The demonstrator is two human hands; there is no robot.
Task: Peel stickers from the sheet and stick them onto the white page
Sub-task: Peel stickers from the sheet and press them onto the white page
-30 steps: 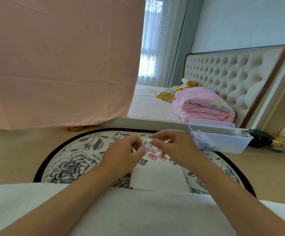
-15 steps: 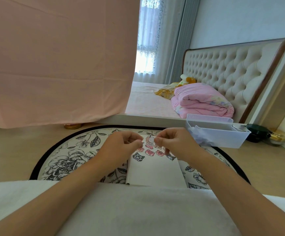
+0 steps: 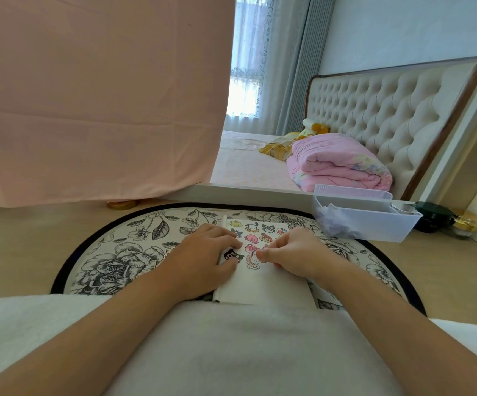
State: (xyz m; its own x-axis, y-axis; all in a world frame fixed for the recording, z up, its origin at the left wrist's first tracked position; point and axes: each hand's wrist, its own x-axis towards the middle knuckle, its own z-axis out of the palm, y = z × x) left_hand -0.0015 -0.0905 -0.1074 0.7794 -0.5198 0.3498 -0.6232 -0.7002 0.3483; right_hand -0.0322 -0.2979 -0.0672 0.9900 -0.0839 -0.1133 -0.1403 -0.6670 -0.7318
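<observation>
Right grip (image 3: 297, 255) is clenched in a thumb-and-forefinger pinch on the edge of a white dog sticker (image 3: 253, 262), which sits low over the white page (image 3: 263, 287), near its middle. Left grip (image 3: 203, 252) is released, fingers flat on the page's left edge beside a black sticker (image 3: 233, 255). Cartoon stickers (image 3: 256, 228) fill the far half; whether they are on a separate sheet, I cannot tell. The page rests on a floral mat (image 3: 117, 261).

Risk: laid unevenly, the dog sticker could crease or overlap the pink sticker (image 3: 250, 248). Adhesive clinging to my thumb could also lift it.
</observation>
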